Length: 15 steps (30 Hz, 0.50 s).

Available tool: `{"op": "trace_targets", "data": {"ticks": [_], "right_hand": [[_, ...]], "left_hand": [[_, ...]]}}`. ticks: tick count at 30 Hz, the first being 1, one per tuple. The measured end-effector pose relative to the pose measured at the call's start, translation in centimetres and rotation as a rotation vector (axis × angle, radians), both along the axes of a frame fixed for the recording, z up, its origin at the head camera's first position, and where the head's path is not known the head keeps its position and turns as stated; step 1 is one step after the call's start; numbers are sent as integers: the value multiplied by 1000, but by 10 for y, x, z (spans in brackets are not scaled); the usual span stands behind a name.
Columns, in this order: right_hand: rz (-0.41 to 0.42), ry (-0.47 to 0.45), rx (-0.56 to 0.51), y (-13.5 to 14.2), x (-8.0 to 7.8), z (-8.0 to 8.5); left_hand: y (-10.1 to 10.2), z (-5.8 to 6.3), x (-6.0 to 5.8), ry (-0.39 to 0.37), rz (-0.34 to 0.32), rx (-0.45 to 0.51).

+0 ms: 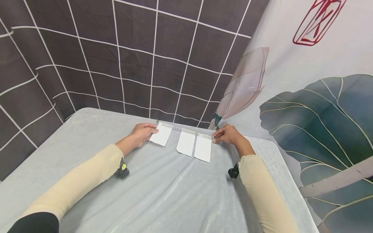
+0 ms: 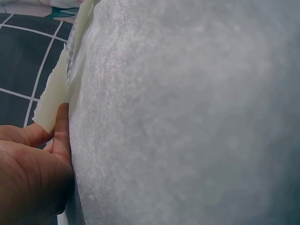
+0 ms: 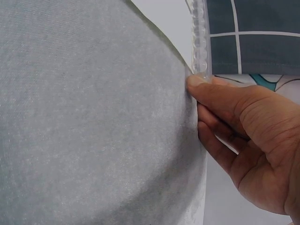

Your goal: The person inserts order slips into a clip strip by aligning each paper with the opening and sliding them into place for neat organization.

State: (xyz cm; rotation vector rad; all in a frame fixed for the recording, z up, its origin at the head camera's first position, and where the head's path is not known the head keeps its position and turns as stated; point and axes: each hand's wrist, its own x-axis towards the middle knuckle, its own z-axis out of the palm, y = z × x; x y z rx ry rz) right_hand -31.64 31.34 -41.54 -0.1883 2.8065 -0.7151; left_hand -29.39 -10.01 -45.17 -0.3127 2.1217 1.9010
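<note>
A clear plastic strip [image 1: 188,130] with a bumpy edge lies along the far side of the table. Three white paper slips [image 1: 186,144] extend from it toward me, with a wider gap after the leftmost. My left hand [image 1: 142,132] pinches the leftmost paper slip [image 1: 162,134] near its upper left edge; in the left wrist view this paper [image 2: 52,101] stands between thumb and finger. At the other end, my right hand [image 1: 228,134] pinches the strip's right tip. The right wrist view shows the thumb on the strip [image 3: 200,42], beside a paper slip's corner [image 3: 171,23].
A wrinkled pale grey cloth [image 1: 163,194] covers the table. Behind it hangs a dark curtain [image 1: 134,68] with a white grid. To the right hangs a white curtain [image 1: 279,71] with large leaf prints. A small black device [image 1: 234,171] sits at the right wrist.
</note>
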Motion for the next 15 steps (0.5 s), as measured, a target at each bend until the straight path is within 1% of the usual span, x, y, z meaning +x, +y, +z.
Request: {"op": "trace_targets", "data": {"ticks": [7,15], "right_hand": [[-2,7,2,0,1,1],[-6,5,5,-2,2,2]], "left_hand": [[3,-2,-5,5,-5,45],[9,-1,-5,-1,-27,47]]}}
